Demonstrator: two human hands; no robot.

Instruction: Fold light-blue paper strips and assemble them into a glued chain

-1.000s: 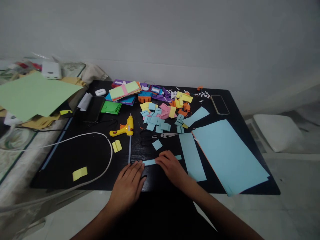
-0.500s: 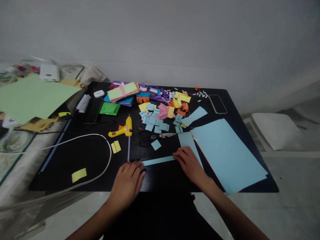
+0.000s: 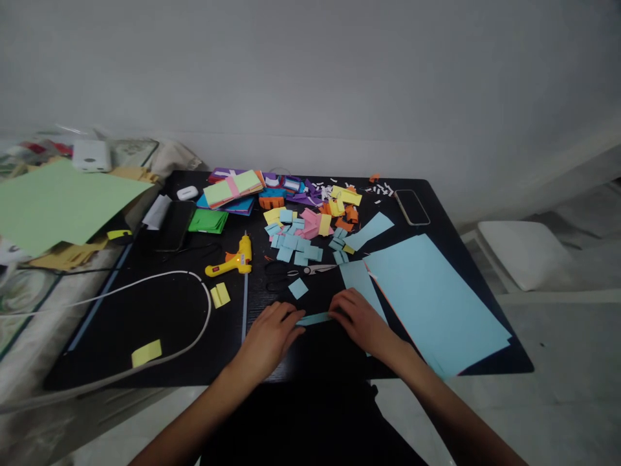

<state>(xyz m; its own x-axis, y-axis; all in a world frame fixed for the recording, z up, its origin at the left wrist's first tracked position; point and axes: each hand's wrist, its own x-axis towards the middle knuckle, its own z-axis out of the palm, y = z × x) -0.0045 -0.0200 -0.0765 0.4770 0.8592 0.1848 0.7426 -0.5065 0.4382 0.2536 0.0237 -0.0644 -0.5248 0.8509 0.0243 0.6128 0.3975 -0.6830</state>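
A narrow light-blue paper strip (image 3: pixel 314 319) lies low over the black table, running between my two hands. My left hand (image 3: pixel 272 333) has its fingers and thumb on the strip's left end. At the other end, the fingertips of my right hand (image 3: pixel 358 318) pinch the strip. Parts of the strip are hidden beneath the fingers. Just beyond my hands are a small blue paper square (image 3: pixel 297 288) and scissors (image 3: pixel 317 268) with dark handles. A wider blue paper piece (image 3: pixel 361 283) reaches under my right hand.
Large blue sheets (image 3: pixel 431 298) cover the table's right side. A yellow glue gun (image 3: pixel 237 257) and a white cable (image 3: pixel 209 304) are at the left. Folded blue pieces (image 3: pixel 294 243), a stack of coloured papers (image 3: pixel 233 189) and a phone (image 3: pixel 411 207) are farther back.
My left hand has moved right, closer to my right hand, and less of the strip shows between them. The view has shifted slightly. My right hand keeps its hold.
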